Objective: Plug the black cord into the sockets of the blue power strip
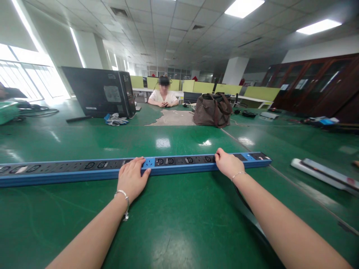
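Note:
A long blue power strip (174, 170) with a black socket face lies across the green table, its left end outside the view. My left hand (133, 177) grips it near the blue socket, fingers over the top and thumb at the near side. Farther right along the strip, my right hand (228, 164) is closed in a pinch against the sockets. A black cable (244, 198) runs from beneath this hand down beside my forearm. The plug end between the fingers is mostly hidden.
Across the green table (179, 220) sits another person (163, 98). A black computer case (98, 91), gloves (115, 119) and a brown bag (211, 110) stand or lie toward the back. White bar-shaped pieces (322, 173) lie at right.

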`<state>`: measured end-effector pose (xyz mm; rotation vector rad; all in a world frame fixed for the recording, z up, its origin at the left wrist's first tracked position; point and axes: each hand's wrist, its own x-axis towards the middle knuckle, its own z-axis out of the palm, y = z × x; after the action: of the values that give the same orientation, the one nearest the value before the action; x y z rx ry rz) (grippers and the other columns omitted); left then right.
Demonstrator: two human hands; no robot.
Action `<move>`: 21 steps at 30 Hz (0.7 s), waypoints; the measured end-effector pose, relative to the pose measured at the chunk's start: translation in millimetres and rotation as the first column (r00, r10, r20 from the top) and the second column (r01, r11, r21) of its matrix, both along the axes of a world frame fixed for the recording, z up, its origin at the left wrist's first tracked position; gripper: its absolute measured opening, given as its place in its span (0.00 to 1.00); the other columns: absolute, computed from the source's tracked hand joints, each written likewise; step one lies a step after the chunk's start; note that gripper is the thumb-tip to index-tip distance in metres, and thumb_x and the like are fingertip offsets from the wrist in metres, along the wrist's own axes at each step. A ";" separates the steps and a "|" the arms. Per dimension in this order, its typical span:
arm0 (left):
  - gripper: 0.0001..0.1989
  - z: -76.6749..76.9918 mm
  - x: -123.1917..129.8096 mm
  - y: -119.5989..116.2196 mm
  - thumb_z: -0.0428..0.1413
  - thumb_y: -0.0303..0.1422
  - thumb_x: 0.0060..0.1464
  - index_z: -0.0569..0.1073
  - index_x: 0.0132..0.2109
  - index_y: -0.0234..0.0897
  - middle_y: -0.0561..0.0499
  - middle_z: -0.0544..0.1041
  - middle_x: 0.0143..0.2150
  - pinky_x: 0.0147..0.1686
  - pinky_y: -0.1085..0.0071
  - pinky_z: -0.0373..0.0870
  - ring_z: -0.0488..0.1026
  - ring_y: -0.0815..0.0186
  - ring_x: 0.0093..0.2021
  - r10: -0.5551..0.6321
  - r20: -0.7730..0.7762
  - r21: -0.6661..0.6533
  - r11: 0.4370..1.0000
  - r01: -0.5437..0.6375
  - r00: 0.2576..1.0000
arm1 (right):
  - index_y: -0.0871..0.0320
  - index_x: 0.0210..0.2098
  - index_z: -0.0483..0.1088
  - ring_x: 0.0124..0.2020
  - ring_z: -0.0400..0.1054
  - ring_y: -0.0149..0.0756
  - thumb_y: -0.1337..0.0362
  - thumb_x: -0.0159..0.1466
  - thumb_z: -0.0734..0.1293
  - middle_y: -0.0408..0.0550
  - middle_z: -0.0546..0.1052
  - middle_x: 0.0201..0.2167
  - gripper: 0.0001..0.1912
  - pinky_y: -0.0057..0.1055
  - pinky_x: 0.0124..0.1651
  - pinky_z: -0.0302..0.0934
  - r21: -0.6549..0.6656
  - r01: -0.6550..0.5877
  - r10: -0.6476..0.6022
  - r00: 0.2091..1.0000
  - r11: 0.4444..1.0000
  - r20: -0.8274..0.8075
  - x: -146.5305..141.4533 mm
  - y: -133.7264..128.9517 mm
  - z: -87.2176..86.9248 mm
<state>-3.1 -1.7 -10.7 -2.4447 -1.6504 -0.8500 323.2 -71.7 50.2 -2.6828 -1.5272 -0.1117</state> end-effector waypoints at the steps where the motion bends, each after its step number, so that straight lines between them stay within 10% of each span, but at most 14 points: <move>1: 0.20 0.4 0.2 -0.2 0.45 0.41 0.56 0.68 0.52 0.37 0.45 0.70 0.56 0.57 0.56 0.55 0.63 0.57 0.58 0.001 -0.001 -0.003 1.000 -0.001 1.000 | 0.54 0.47 0.64 0.35 0.72 0.45 0.56 0.66 0.47 0.55 0.76 0.33 0.21 0.38 0.38 0.61 0.011 0.008 -0.008 1.000 1.000 0.016 -1.3 -0.8 -1.1; 21: 0.20 -0.9 0.9 -0.1 0.45 0.40 0.57 0.68 0.52 0.38 0.46 0.70 0.56 0.57 0.57 0.54 0.63 0.58 0.58 0.020 -0.019 0.003 1.000 -0.020 1.000 | 0.53 0.45 0.66 0.35 0.71 0.44 0.57 0.65 0.48 0.54 0.75 0.33 0.20 0.38 0.37 0.61 -0.021 -0.016 0.016 1.000 1.000 0.006 3.4 4.2 4.2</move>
<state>-2.2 -1.8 -11.7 -2.4218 -1.6634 -0.8235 326.6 -67.5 54.4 -2.6885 -1.5604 -0.1041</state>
